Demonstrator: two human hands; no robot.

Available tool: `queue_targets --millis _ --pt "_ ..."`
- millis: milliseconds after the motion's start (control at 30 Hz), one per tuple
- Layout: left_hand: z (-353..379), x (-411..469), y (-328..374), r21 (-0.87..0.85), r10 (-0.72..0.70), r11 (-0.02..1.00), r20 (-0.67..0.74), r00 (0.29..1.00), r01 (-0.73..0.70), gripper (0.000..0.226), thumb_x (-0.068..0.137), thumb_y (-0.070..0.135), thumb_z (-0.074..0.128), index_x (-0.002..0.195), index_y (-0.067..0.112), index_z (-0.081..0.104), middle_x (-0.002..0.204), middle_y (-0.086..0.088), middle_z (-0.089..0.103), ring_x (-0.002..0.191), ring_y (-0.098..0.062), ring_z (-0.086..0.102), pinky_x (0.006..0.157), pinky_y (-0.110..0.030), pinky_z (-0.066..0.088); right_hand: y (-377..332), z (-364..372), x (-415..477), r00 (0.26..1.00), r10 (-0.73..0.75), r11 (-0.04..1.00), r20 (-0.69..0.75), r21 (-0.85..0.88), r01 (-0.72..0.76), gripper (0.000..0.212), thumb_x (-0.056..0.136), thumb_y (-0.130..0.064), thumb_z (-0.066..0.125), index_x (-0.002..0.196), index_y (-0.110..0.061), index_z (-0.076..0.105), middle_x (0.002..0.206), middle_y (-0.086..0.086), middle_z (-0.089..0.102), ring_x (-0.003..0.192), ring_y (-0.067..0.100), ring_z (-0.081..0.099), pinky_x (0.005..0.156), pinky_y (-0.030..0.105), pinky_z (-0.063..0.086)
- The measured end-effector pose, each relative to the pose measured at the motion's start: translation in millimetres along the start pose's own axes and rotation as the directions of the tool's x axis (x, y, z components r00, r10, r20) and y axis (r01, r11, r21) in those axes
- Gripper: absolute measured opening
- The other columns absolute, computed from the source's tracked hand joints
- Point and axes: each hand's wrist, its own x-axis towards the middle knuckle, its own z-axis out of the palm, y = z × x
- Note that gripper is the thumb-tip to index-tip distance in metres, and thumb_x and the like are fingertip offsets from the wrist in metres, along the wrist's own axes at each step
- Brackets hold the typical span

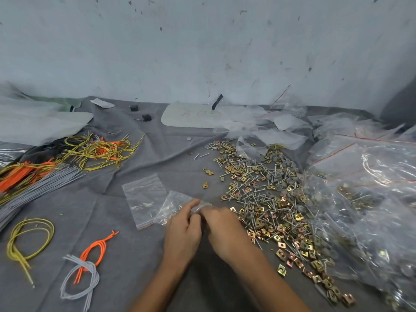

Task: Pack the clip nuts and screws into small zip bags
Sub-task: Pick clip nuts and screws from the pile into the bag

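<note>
Packing barely begun.
One zip bag (174, 204) was pinched between left hand (183, 224) and right hand (221, 224); clip nuts and screws (265, 199) were seen heaped loose.

Gold and coppery clip nuts (270, 212) mix with silver screws (252, 194) on a plain grey cloth (135, 255). Clear zip bags (144, 197) carry a red seal line. Nearby lie yellow cords (29, 235), orange cords (94, 251) and grey cords (83, 280); the pale wall (202, 41) is dark-flecked.
</note>
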Motion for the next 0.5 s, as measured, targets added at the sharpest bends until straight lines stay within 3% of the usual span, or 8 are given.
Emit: queue_targets --millis 133,233,367,500 --pt "-1 0 0 -0.001 -0.003 1.000 -0.004 1.000 0.003 0.048 0.081 0.032 0.045 0.122 0.025 0.069 0.080 0.024 0.071 0.085 0.004 0.066 0.081 -0.031 0.055 1 -3 -2 1.000 0.002 1.000 -0.016 0.002 -0.002 0.024 0.094 -0.011 0.050 0.117 -0.013 0.056 0.111 0.008 0.066 0.104 0.032 0.057 0.078 0.038 0.042" --pt "-1 0 -4 -0.023 0.009 1.000 0.002 1.000 -0.009 0.049 0.080 0.031 0.044 0.123 0.027 0.068 0.076 0.015 0.070 0.072 -0.002 0.063 0.075 -0.034 0.054 7 -11 -10 0.992 0.035 0.998 -0.125 0.050 -0.029 0.013 0.094 -0.024 0.054 0.104 -0.017 0.057 0.103 0.002 0.064 0.095 0.023 0.056 0.078 0.035 0.041" --pt "2 2 -8 -0.029 0.038 0.999 -0.009 0.999 -0.038 0.046 0.077 0.038 0.045 0.115 0.032 0.069 0.075 0.009 0.071 0.068 -0.011 0.065 0.069 -0.038 0.055 38 -33 -12 0.975 0.099 0.995 -0.198 0.014 -0.098 0.012 0.096 -0.026 0.052 0.099 -0.019 0.062 0.096 -0.002 0.062 0.089 0.019 0.054 0.079 0.035 0.046" --pt "4 2 -10 -0.018 0.063 0.998 -0.023 0.998 -0.063 0.026 0.079 0.036 0.054 0.098 0.051 0.066 0.076 0.019 0.069 0.066 -0.006 0.064 0.064 -0.021 0.050 76 -51 -8 0.980 0.141 0.983 -0.140 -0.098 -0.155 0.018 0.100 -0.029 0.049 0.099 -0.023 0.066 0.092 -0.005 0.062 0.088 0.018 0.059 0.076 0.036 0.052"
